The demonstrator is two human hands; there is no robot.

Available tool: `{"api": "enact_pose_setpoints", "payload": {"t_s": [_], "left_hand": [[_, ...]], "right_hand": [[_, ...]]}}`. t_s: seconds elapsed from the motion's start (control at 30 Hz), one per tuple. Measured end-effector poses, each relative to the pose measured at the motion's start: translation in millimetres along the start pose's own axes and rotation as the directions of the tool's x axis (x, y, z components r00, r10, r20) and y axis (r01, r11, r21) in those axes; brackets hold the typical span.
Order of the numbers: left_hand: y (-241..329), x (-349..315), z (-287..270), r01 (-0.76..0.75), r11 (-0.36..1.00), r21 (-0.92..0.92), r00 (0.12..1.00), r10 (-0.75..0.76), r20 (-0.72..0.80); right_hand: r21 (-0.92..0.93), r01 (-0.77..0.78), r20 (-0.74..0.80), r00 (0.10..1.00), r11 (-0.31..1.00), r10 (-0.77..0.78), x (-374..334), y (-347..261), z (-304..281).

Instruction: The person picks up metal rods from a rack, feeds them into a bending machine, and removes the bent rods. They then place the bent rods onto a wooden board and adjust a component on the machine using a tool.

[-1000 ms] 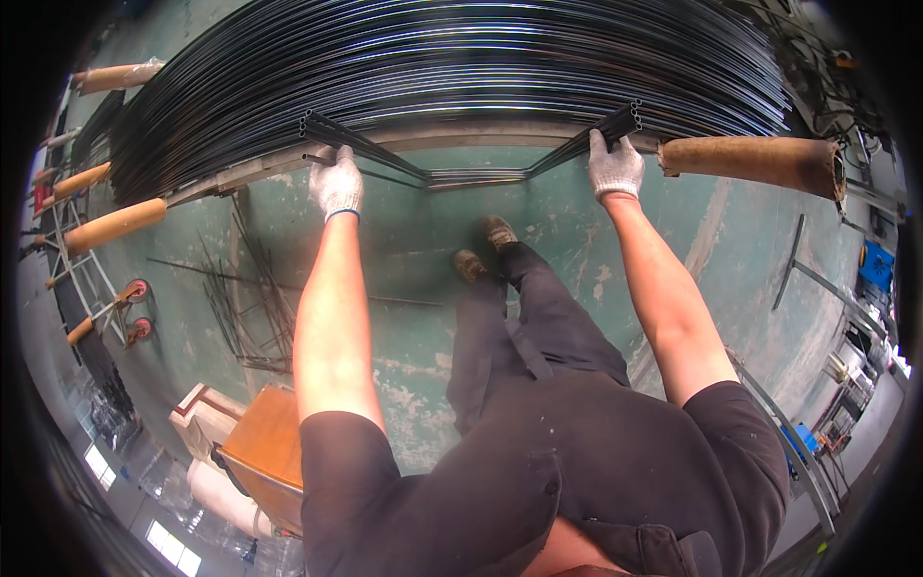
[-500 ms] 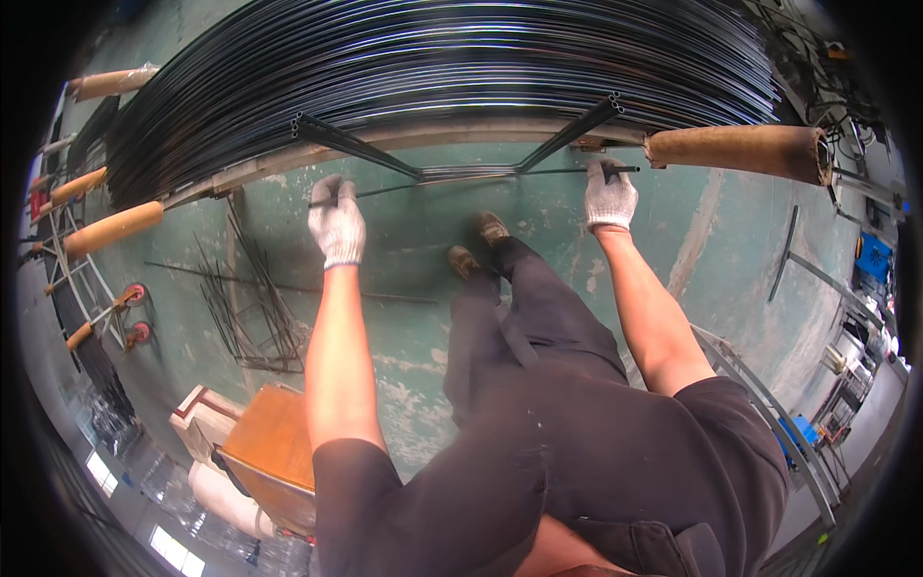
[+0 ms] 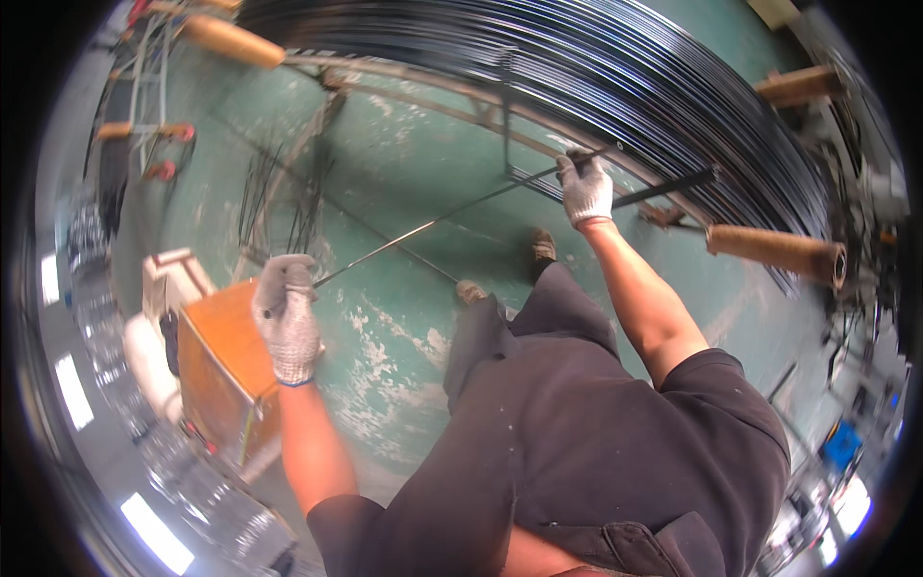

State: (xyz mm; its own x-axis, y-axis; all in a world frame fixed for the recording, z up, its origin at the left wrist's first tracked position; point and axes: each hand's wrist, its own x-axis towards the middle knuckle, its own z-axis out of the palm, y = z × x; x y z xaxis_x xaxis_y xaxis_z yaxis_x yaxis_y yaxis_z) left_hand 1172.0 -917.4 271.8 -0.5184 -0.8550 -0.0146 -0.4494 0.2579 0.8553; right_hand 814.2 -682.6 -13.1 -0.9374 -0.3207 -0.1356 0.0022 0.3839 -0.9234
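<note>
Left hand (image 3: 286,322): white-gloved, fingers curled closed around the near left end of the thin metal rod (image 3: 413,234); that end is hidden in the grip.
Right hand (image 3: 585,189): gloved too, farther away, fingers and thumb pinched closed on the rod near its far right end, which pokes out a little past the glove.
Thin metal rod: held up slantwise between both hands, above the green floor (image 3: 385,375).
Dark rod stack (image 3: 577,77): long rods lying side by side across the far side, beyond the right hand.
Brown cardboard tubes: one far left (image 3: 231,40), one on the right (image 3: 774,247) near the stack.
Orange-brown box (image 3: 226,332): just left of the left hand, partly behind it.
Shoes (image 3: 471,291): on the floor, below the rod.
</note>
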Motion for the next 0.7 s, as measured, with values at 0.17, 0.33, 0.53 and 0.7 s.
{"api": "enact_pose_setpoints", "payload": {"t_s": [0.17, 0.33, 0.53, 0.7], "left_hand": [[-10.0, -37.5, -106.2, 0.065, 0.978, -0.199, 0.885, -0.149, -0.442], [-41.7, -23.7, -186.1, 0.030, 0.954, -0.298, 0.734, -0.223, -0.641], [-61.6, -27.4, -262.5, -0.194, 0.788, -0.584, 0.674, -0.326, -0.663], [-83.9, -33.8, -311.7, -0.346, 0.719, -0.603, 0.667, -0.263, -0.697]], "right_hand": [[-0.136, 0.318, 0.129, 0.945, 0.938, -0.301, -129.6, -107.1, 137.0], [0.398, 0.451, 0.871, 0.087, 0.799, -0.484, -379.5, -211.6, 216.0], [0.398, 0.293, 0.896, -0.330, 0.869, -0.298, -537.9, -219.6, 278.8], [0.735, 0.335, 0.674, -0.259, 0.590, -0.692, -522.0, -218.6, 318.4]]}}
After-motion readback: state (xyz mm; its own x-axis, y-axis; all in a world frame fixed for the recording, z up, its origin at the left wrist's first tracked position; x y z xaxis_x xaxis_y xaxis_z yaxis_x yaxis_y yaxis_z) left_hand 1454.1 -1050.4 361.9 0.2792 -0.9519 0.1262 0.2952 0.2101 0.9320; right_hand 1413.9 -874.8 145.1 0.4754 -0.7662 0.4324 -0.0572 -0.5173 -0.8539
